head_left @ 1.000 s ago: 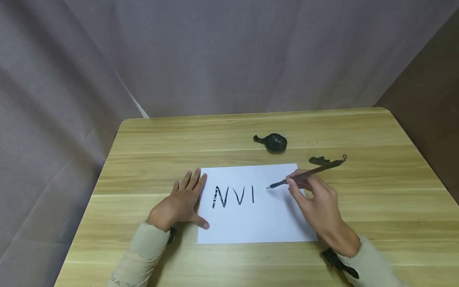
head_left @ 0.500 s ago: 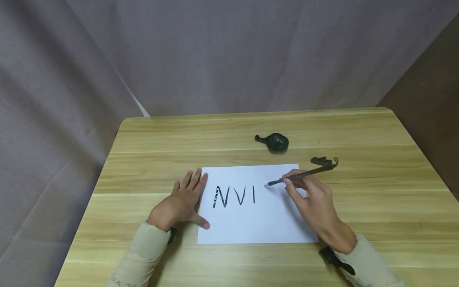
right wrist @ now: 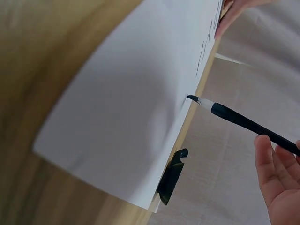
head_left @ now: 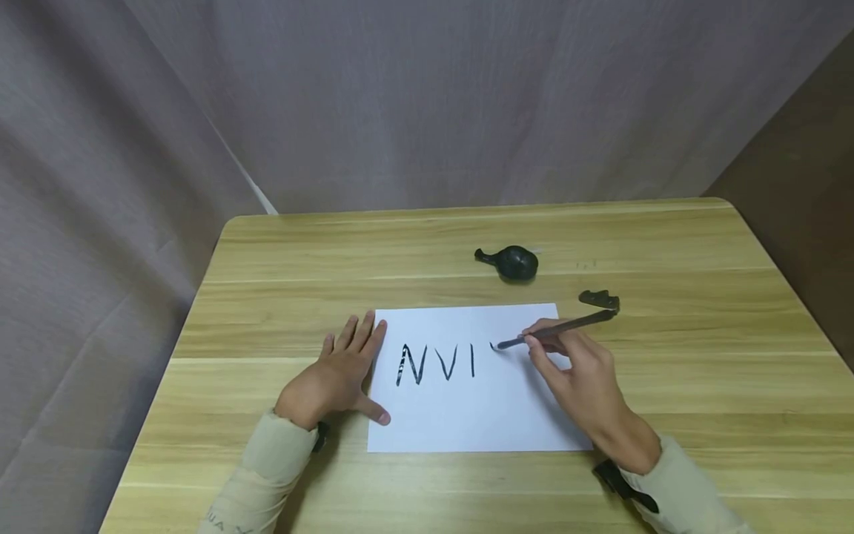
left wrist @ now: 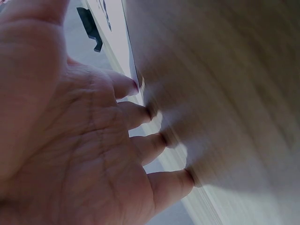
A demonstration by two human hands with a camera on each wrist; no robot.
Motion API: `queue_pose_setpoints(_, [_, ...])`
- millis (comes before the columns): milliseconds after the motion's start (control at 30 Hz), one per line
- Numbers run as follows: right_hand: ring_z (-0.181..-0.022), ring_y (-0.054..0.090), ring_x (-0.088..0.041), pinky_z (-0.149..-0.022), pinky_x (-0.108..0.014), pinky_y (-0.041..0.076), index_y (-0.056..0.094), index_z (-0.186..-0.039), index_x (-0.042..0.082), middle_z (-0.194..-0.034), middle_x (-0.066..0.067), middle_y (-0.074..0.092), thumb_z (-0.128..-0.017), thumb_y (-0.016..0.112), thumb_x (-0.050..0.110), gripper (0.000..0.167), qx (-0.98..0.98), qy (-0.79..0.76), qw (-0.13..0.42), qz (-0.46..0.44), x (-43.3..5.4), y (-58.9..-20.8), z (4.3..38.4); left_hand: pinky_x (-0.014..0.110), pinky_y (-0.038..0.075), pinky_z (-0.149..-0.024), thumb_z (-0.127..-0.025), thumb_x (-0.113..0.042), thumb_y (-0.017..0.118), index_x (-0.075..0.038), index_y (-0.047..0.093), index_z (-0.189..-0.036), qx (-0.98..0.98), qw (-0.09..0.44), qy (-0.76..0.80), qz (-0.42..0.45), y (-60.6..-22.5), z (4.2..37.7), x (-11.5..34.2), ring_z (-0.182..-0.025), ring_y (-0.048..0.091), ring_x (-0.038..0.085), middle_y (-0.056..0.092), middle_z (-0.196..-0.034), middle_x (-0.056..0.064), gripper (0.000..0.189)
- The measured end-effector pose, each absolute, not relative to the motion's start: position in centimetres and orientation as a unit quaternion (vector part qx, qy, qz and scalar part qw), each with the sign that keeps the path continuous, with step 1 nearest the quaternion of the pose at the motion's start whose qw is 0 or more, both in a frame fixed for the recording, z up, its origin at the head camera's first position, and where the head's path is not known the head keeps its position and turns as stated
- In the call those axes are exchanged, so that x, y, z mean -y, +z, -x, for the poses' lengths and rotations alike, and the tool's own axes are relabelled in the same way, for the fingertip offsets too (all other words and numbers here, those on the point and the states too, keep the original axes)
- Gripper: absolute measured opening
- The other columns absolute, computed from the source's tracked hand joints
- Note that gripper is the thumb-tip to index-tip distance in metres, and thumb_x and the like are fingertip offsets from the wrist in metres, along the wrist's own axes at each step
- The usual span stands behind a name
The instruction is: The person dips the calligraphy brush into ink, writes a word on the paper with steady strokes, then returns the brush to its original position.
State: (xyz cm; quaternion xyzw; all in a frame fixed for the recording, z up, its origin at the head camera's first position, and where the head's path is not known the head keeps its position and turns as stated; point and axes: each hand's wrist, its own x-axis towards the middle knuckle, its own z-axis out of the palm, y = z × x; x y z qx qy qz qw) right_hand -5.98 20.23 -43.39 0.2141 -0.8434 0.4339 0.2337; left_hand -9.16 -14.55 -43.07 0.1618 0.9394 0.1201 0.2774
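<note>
A white sheet of paper lies on the wooden table, bearing the black letters N, V and I and a short stroke to their right. My left hand rests at the sheet's left edge, fingers spread and straight. In the left wrist view, the fingertips touch down along that edge. My right hand pinches a writing brush between thumb and fingers, handle slanting up to the right. In the right wrist view, the brush's black bristle tip touches the paper.
A dark round object with a curved neck sits behind the paper. Right of it, near the brush handle's end, lies a small dark wavy-topped piece. A grey curtain hangs behind the table's far edge.
My right hand has shifted slightly left with the brush, and the tip has come down onto the paper. A short black stroke has appeared right of the I. The left hand stays put.
</note>
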Motion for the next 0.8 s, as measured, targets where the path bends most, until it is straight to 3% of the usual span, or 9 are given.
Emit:
queue_pose_setpoints(333, [-0.086,0.076,-0.024,-0.085,-0.011,0.055,0.071,-0.104,-0.004,-0.100,-0.014,0.076,-0.087,0.074,-0.008,0.017,0.851,0.416,0.228,-0.226,-20.0,-43.0,4.6,0.068,0.006,-0.126,-0.064,-0.055,0.098,-0.009,0.002,-0.171,-0.940,0.280,0.110,-0.163,-42.8,9.1,14.5,-0.162,-0.011,0.041,-0.011,-0.177,0.015,0.151])
queue_pose_setpoints(600, [-0.081,0.075,-0.022,-0.081,-0.012,0.056,0.072,-0.102,0.000,-0.099,-0.011,0.077,-0.083,0.076,-0.009,0.021,0.853,0.401,0.236,-0.236,-19.5,-42.4,3.6,0.068,0.004,-0.126,-0.064,-0.053,0.099,-0.010,0.001,-0.171,-0.938,0.284,0.119,-0.159,-42.6,9.1,14.5,-0.162,-0.012,0.040,-0.013,-0.177,0.014,0.151])
queue_pose_setpoints(800, [-0.085,0.075,-0.019,-0.086,-0.011,0.055,0.072,-0.103,-0.003,-0.099,-0.012,0.077,-0.086,0.074,-0.007,0.018,0.848,0.416,0.241,-0.224,-19.8,-41.9,3.5,0.068,0.003,-0.126,-0.064,-0.052,0.100,-0.010,0.002,-0.171,-0.938,0.282,0.125,-0.160,-42.7,9.0,14.4,-0.162,-0.012,0.041,-0.012,-0.177,0.015,0.151])
